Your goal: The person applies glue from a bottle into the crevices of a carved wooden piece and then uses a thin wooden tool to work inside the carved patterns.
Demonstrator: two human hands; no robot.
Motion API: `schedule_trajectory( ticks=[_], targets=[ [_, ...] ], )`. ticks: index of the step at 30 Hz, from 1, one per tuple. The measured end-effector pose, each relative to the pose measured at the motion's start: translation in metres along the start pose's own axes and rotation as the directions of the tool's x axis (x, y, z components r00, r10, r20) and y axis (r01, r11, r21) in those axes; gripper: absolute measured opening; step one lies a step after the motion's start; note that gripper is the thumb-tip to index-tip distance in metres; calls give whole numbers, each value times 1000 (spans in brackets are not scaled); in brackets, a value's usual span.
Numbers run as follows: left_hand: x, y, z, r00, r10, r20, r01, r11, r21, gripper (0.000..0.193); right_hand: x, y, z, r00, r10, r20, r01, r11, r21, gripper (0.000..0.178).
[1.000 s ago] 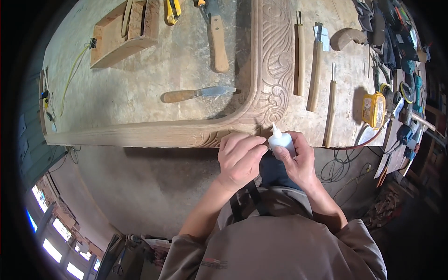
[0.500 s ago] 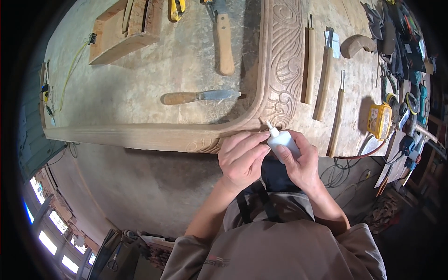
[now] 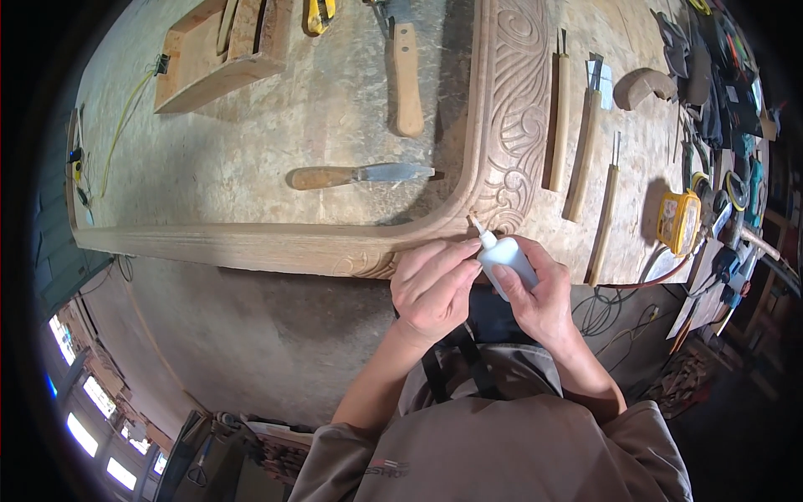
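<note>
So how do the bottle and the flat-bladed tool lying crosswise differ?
The bottle is in the right hand; the flat-bladed tool lies on the workbench. The bottle ends in a thin nozzle, the tool in a metal blade. The bottle is white; the tool's handle, brown.

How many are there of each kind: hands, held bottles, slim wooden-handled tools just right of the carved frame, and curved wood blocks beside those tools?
Hands: 2 (left hand, right hand)
Bottle: 1
Slim tools: 3
Curved block: 1
Total: 7
</note>
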State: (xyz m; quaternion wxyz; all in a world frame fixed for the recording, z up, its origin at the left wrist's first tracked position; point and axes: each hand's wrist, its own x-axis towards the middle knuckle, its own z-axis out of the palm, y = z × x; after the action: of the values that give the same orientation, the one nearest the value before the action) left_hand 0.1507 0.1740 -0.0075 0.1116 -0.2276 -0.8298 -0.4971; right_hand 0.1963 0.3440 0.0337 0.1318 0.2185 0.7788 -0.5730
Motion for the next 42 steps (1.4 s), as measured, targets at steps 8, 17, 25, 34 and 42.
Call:
schedule_trajectory(
  ticks=[8,17,25,34,42],
  targets=[
    [0,-3,0,999,40,-9,-40,999,20,8,2,-3,0,1000,18,23,-18,1000,-10,41],
    [-1,-1,-1,1000,17,-3,-17,1000,-1,10,-2,-2,-1,1000,14,18,-14,1000,24,39],
    [-1,0,-7,997,-51,-50,50,998,-28,12,-17,45,-23,990,8,-143,50,915,401,34],
    [31,-9,-4,996,14,-93,1,987,160,19,-10,72,-33,984,17,-178,85,832,548,36],
    [36,-13,4,999,3,-41,6,976,218,22,-14,76,-31,984,-20,-175,122,796,593,34]
  ],
)
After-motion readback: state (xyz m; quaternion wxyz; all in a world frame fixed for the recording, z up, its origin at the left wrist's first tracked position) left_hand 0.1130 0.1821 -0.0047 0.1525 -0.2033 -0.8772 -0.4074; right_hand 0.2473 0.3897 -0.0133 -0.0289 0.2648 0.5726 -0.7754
